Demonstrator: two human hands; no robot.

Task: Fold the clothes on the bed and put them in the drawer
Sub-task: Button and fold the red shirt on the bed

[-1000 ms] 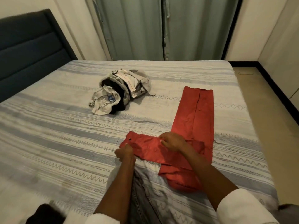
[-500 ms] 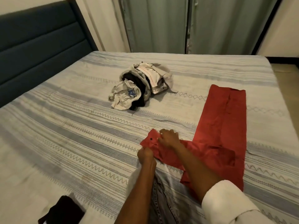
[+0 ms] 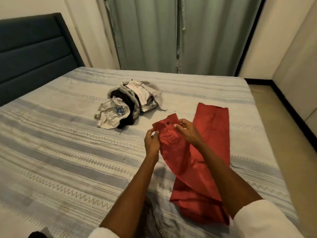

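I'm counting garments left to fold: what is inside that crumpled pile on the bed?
The pile shows grey and white garments wrapped around a black one, and a pale piece with blue print in front. Anything deeper is covered, so no exact count.

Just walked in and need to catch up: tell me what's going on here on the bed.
A person is folding red trousers on the striped bedspread. The left hand and right hand each pinch the waistband end, the part with the dark button, and hold it lifted off the bed, while the rest of the trousers lies along the cover. A pile of unfolded clothes sits farther back, apart from the trousers. No drawer is in view.
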